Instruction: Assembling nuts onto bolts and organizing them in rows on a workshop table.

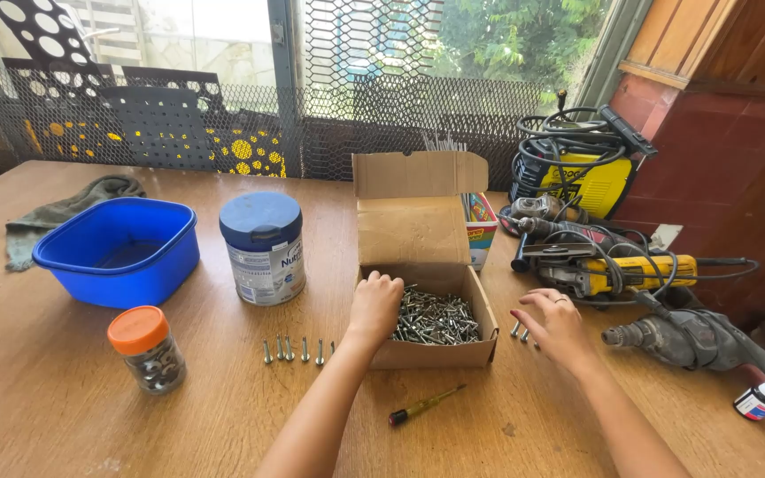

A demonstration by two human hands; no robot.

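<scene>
An open cardboard box (427, 265) full of metal bolts (436, 317) stands mid-table. My left hand (374, 305) rests over the box's left wall, fingers curled down into the bolts; whether it holds any is hidden. My right hand (555, 326) hovers palm-down, fingers spread, just right of the box, over a few loose bolts (520, 331) on the wood. A row of several bolts (294, 350) lies to the left of the box. A small yellow-handled screwdriver (425, 404) lies in front of the box.
On the wooden table (64, 398): a blue plastic tub (119, 250), a blue-lidded tin (264, 248), an orange-lidded jar (146, 349) of hardware, a grey rag (59, 214). At right lie power tools (613, 265), a drill (692, 341), a yellow machine (577, 173), a small white bottle (761, 399).
</scene>
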